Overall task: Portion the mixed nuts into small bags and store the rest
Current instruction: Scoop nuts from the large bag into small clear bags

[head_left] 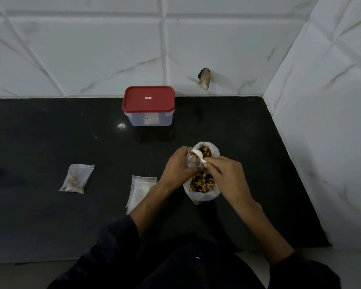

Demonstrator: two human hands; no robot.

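Nuts (pixel 202 182) sit bagged on black counter (pixel 50 132) by white tiles (pixel 92 49); fingers grasp small bag (pixel 193 161) and scoop (pixel 197 153).

Dark surface (pixel 50 132), white tiled wall behind. Lidded container (pixel 148 106), red lid, near the wall. Open bag of mixed nuts (pixel 202 184) at centre right. Left hand (pixel 178 165) grips a small clear bag (pixel 193 161) above it; right hand (pixel 225 174) pinches a white scoop (pixel 197 153) tipped at its mouth. Filled small bag (pixel 76 178) at left. Stack of empty bags (pixel 140 188) beside the left wrist.
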